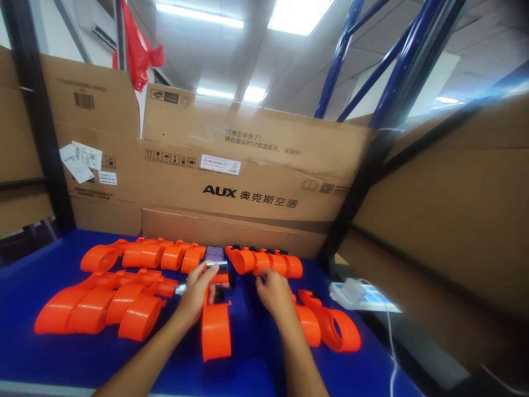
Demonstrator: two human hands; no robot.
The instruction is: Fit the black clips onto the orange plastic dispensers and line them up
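My left hand [196,292] is closed around an orange plastic part [217,331] with a wide curved band hanging toward me. A shiny dark-and-orange section [217,270] shows above its fingers. My right hand [273,292] is curled, fingertips together, just in front of a row of orange parts with black pieces [264,263]. Whether it pinches anything is hidden. Beyond my left hand a phone [214,253] leans upright. More orange parts [142,253] lie in a back-left row, and others [91,309] in front of them. Further orange parts [339,331] lie right of my right forearm.
A blue surface [256,347] carries everything. Cardboard panels [248,220] wall off the back, and another panel [446,220] stands at the right. Dark frame posts [351,215] rise beside them. A white power strip [363,296] with a plug and hanging cable [390,342] sits at the right edge.
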